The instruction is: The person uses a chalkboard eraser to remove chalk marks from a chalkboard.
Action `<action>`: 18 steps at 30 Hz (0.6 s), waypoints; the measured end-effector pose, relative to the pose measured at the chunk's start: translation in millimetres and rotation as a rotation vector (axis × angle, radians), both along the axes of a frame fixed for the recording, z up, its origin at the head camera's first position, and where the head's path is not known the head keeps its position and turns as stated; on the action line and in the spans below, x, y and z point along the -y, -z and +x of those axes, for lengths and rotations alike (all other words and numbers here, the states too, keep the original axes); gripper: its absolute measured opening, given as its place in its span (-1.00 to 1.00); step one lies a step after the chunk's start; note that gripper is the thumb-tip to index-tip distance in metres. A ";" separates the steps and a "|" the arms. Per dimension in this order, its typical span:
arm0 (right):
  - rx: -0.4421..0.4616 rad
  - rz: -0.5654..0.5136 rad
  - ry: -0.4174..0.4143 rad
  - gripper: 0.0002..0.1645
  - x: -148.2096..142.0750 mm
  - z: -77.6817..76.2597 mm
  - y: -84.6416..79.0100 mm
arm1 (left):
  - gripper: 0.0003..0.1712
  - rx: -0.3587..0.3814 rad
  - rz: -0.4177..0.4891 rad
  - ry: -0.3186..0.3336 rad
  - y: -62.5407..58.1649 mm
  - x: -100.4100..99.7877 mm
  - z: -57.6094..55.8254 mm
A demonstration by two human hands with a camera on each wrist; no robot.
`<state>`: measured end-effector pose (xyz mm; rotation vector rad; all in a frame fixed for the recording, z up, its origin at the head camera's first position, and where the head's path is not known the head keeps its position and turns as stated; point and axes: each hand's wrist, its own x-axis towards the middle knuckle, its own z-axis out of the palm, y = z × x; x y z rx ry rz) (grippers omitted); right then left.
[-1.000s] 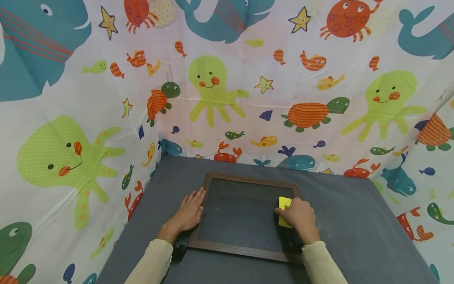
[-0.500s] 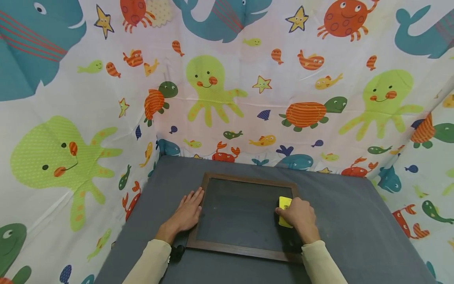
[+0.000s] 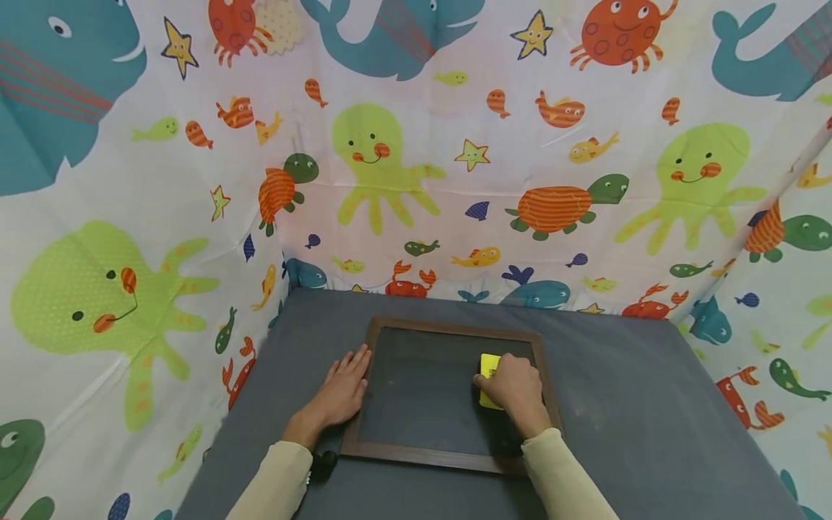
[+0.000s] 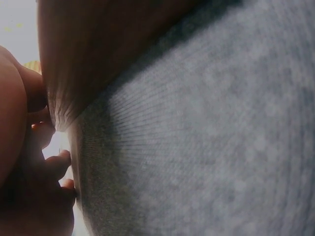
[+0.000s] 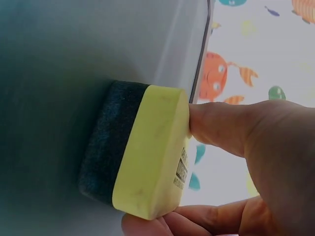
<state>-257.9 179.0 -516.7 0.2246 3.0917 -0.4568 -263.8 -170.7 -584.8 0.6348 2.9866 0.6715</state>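
Note:
A small blackboard (image 3: 422,390) with a brown wooden frame lies flat on the grey-covered table. My right hand (image 3: 516,393) grips a yellow board eraser (image 5: 152,147) between thumb and fingers. The eraser's dark felt side (image 5: 108,142) faces the board surface, over its right half; in the head view the hand covers part of it. At the frame's left side, my left hand (image 3: 338,386) rests with fingers straight, touching the wooden edge. The left wrist view shows the fingers (image 4: 59,167) beside the dark frame side (image 4: 98,44), close up and blurred.
A black object (image 3: 323,466), partly hidden, sits by the left wrist at the board's near left corner. Cloth printed with sea animals (image 3: 416,144) hangs behind and at both sides. Grey cloth (image 3: 624,404) covers the table around the board.
My right hand has moved left across the board with the eraser, having stayed still before. The left hand keeps its place on the frame. The head view has shifted slightly.

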 end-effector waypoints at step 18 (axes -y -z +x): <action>0.005 0.004 -0.065 -0.22 83.0 -9.3 0.6 | -0.31 0.011 0.008 0.004 3.3 2.6 -0.7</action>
